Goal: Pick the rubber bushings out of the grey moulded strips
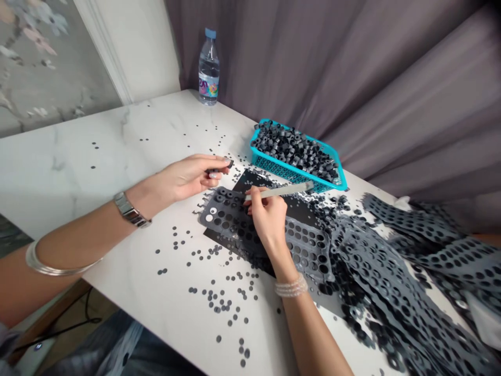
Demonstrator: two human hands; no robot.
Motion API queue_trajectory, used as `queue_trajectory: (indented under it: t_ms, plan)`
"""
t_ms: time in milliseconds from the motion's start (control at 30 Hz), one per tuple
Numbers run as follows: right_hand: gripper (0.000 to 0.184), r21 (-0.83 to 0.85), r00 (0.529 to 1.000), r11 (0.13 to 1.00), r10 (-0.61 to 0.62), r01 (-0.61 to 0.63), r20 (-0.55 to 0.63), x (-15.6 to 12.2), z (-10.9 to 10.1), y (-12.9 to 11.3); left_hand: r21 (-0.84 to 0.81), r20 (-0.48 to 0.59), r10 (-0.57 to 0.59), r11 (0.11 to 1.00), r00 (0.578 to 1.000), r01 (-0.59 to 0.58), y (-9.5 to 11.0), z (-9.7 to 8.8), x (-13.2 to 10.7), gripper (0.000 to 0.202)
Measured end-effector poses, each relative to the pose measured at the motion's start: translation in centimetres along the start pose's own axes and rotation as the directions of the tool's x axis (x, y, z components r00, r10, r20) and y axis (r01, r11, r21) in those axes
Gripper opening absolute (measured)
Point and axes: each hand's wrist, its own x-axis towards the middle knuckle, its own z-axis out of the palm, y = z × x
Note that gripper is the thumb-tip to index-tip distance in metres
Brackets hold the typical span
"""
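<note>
The person's right grip [268,211] is closed around a pale stick-like tool [287,189], held much as one holds a pen. Its long end slants up toward the basket, while the short end sits by the fingertips over the perforated sheet [309,244]; from here I can't make out whether it touches. The left grip [195,176] hovers just beyond the sheet's left end, thumb and fingers pinched on a small dark piece [230,164].

That sheet, grey and set with rows of round holes, lies slantwise right under the right hand, partly over a black mat [250,181] on the white, marble-patterned tabletop [70,172]. Near its left end two of the rounds show white; many of the others look dark.

A metal watch [131,210] and a silvery bangle [35,262] circle the left arm, and a beaded bracelet [291,286] the right wrist. Little dark discs [218,339] are strewn all about, thickest on the near side of the sheet and around the mat. Just behind the mat stands a turquoise basket [274,166], heaped with black ring-like pieces [295,149]. Off to the right, more perforated sheets [383,266] lie piled among loose dark bits. A water bottle [209,73] stands upright at the far corner, near the greyish-purple curtain [313,68].
</note>
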Motion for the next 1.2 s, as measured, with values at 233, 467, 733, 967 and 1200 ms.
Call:
queue_trajectory:
  t_ms: [233, 467, 733, 967, 1200]
  plan:
    - [0.034, 0.321, 0.973, 0.937, 0.191, -0.142, -0.129, 0.4, -0.5, 0.0, -0.244, 0.144, -0.168, 0.949, 0.975, 0.199, -1.0, -0.2, 0.6, 0.01]
    - [0.035, 0.299, 0.976, 0.943, 0.188, -0.148, -0.109, 0.4, -0.4, 0.3, -0.339, 0.152, -0.194, 0.911, 0.969, 0.236, -1.6, -0.1, 1.1, 0.006]
    - [0.032, 0.311, 0.979, 0.937, 0.191, -0.158, -0.078, 0.4, -0.2, 0.2, -0.382, 0.153, -0.23, 0.883, 0.961, 0.272, -1.2, 0.5, 0.3, 0.004]
    - [0.036, 0.266, 0.995, 0.959, 0.094, -0.098, 0.026, 0.5, 0.1, -0.1, -0.341, 0.114, -0.193, 0.914, 0.974, 0.221, -1.2, 0.2, 0.1, 0.004]
    - [0.035, -0.012, 0.994, 0.999, -0.051, 0.052, 0.098, 0.1, 0.5, -0.7, 0.028, 0.016, -0.061, 0.998, 0.998, 0.06, -1.5, 0.3, 0.2, 0.023]
